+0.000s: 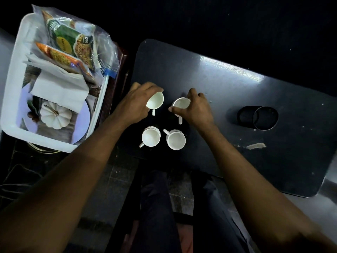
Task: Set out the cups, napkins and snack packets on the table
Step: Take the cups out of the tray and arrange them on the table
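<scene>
Several small white cups are on the dark table (228, 84). My left hand (135, 103) grips one cup (156, 101), tilted, by its rim. My right hand (194, 108) grips another cup (180, 104) from its far side. Two more cups stand upright nearer to me, one on the left (151, 137) and one on the right (176, 140). On a white tray (12, 84) at the left lie white napkins (60, 88) and snack packets (71, 46) inside a clear plastic bag.
A black cylindrical holder (258, 116) stands on the table to the right of the cups. A torn scrap of paper (255, 146) lies near the table's front edge. The tray has a pumpkin picture (54, 116) on its base. My legs show below the table.
</scene>
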